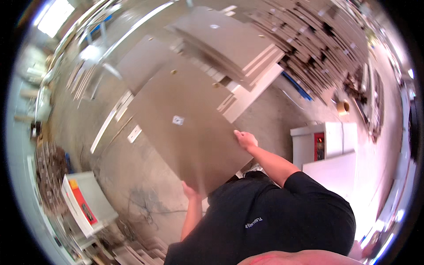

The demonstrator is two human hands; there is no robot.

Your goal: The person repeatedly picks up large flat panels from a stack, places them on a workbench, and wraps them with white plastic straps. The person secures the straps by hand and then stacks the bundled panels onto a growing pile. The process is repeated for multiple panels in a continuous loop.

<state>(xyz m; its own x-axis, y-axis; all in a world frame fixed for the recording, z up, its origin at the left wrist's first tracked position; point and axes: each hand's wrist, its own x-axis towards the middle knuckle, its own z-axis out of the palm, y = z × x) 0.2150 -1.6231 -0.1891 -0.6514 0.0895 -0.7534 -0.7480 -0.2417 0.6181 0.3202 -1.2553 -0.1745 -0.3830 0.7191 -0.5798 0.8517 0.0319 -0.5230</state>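
Between my hands is a large flat grey-brown panel (194, 97) with a small white label on its face. My left hand (190, 191) grips its near left edge, with the fingers hidden beneath. On the right edge, my right hand (246, 140) has its thumb on top and the other fingers out of sight under the board. Past the far end of this panel lies another grey-brown panel (143, 62). Farther off to the right, a stack of similar panels (221, 37) rests on pale boards.
Tall piles of brown strips (316, 39) fill the far right. A white machine with a red panel (86, 203) stands at the left, and a white cabinet (304, 141) at the right. Long white strips (110, 121) lie on the left, above the concrete floor (145, 176).
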